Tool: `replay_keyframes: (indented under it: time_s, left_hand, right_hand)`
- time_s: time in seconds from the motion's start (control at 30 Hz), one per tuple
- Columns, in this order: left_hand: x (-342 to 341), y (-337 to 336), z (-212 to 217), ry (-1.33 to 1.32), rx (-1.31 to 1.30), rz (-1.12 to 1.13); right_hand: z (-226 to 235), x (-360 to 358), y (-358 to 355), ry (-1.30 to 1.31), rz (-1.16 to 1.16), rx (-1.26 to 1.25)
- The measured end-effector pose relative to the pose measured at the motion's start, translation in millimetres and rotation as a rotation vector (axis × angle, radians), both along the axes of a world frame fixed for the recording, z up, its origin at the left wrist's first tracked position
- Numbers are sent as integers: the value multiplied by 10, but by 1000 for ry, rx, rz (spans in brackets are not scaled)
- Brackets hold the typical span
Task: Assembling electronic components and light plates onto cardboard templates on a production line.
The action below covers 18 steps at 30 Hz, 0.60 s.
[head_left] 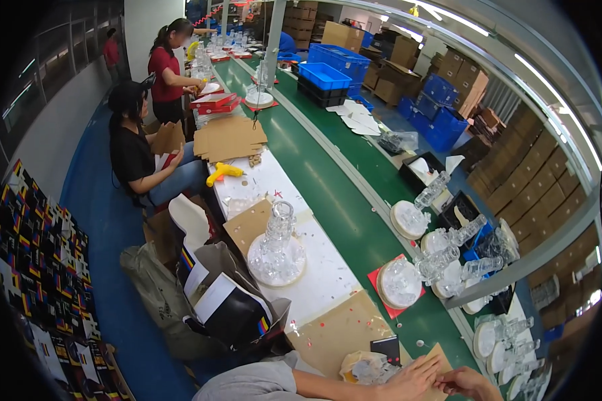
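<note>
A small piece of brown cardboard [437,355] is between my hands at the lower right, by the edge of the green belt. My left hand [411,381] lies over its near left side with the fingers close together, gripping it. On the other side my right hand [467,383] pinches the cardboard with bent fingers. Beside my left wrist is an open bag [366,369] with clear plastic pieces in it. A flat black object [386,348] lies just beyond that bag.
A clear plastic piece on a round white base [276,260] stands on the white worktop. More such pieces [400,284] line the green belt [318,177]. A yellow glue gun [225,173] lies near stacked cardboard [229,138]. Two people work farther up; bags [157,294] stand left.
</note>
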<state>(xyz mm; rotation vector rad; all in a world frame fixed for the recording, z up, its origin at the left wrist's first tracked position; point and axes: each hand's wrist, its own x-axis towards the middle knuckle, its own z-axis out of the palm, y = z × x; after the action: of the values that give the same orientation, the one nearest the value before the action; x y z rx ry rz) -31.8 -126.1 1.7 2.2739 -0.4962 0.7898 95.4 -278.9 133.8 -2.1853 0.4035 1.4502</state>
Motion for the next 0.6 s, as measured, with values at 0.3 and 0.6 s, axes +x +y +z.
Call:
replay_keyframes:
  time_s: [0.3,0.6]
  left_hand:
    - [29,207,286,390,-42,-187]
    - [56,317,232,371,-97,-162]
  right_hand:
    - [-119,-190,120,-822,1872,-403]
    - [59,-124,254,-357,507,-121]
